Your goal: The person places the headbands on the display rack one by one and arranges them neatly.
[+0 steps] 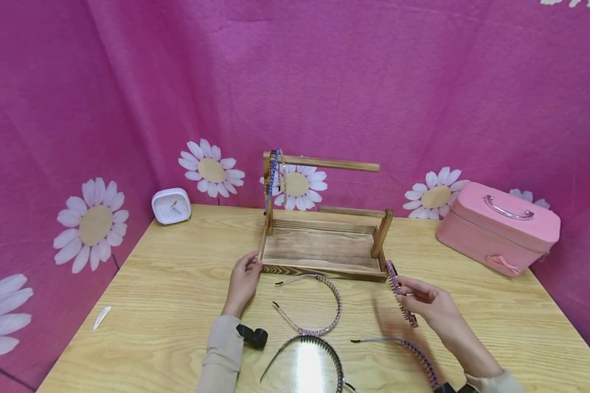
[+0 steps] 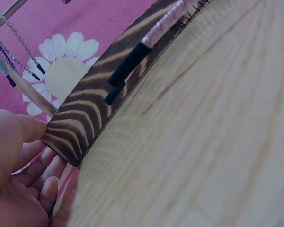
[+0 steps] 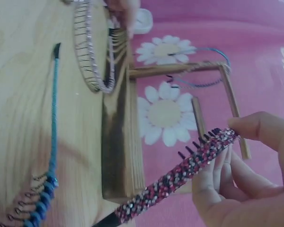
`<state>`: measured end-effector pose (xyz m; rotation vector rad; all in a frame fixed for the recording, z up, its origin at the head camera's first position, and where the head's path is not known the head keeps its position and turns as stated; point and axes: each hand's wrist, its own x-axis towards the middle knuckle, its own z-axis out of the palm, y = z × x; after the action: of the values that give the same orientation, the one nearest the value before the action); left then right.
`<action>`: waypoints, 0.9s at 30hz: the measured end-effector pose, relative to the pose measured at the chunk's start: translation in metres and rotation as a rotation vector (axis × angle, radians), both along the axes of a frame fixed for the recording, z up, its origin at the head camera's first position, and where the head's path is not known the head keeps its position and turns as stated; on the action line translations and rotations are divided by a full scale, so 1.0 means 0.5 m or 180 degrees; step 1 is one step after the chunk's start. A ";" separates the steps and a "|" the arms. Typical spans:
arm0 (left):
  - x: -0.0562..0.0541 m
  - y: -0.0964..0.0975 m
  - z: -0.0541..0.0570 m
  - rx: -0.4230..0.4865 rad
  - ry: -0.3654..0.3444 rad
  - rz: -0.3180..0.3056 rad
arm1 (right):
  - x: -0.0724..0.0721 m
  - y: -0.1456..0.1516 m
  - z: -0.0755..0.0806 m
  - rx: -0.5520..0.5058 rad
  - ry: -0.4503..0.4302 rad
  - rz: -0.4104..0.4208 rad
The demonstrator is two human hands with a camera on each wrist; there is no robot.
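My right hand pinches a headband covered in pink, black and silver beads, beside the front right corner of a wooden rack. In the right wrist view, thumb and fingers grip the beaded headband near one end of its beaded stretch. On the left, my other hand holds the rack's front left corner, its thumb against the striped wood. A blue headband and a pale beaded one hang at the left end of the rack's upper bar.
In front of the rack lie a pink headband, a black one and a blue one. A pink case stands at the back right, a white clock at the back left. A white hair clip lies near the left edge.
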<state>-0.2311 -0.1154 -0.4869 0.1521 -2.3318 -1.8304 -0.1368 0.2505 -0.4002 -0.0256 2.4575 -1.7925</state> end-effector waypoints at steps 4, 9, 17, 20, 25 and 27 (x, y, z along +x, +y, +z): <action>-0.001 0.001 -0.003 -0.0006 -0.0005 0.0005 | -0.002 0.035 0.004 -0.0593 0.0051 -0.0016; -0.002 0.000 -0.004 -0.0025 0.0005 0.0021 | -0.017 0.063 0.022 -0.1287 0.0200 0.0020; -0.002 -0.002 -0.002 -0.0011 0.0020 0.0013 | -0.073 0.067 0.054 -0.1921 0.0467 0.0057; -0.001 -0.002 -0.002 -0.0006 0.0016 0.0024 | -0.097 0.061 0.065 -0.2065 0.0490 0.0062; -0.003 -0.004 -0.006 -0.0001 0.0015 0.0031 | -0.139 0.053 0.087 -0.2279 0.0624 0.0092; -0.004 -0.004 -0.008 -0.0010 0.0024 0.0024 | -0.157 0.052 0.098 -0.2335 0.0668 0.0121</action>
<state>-0.2331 -0.1176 -0.4910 0.1531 -2.3260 -1.8206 -0.2151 0.2764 -0.3511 -0.3228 1.7379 -2.6660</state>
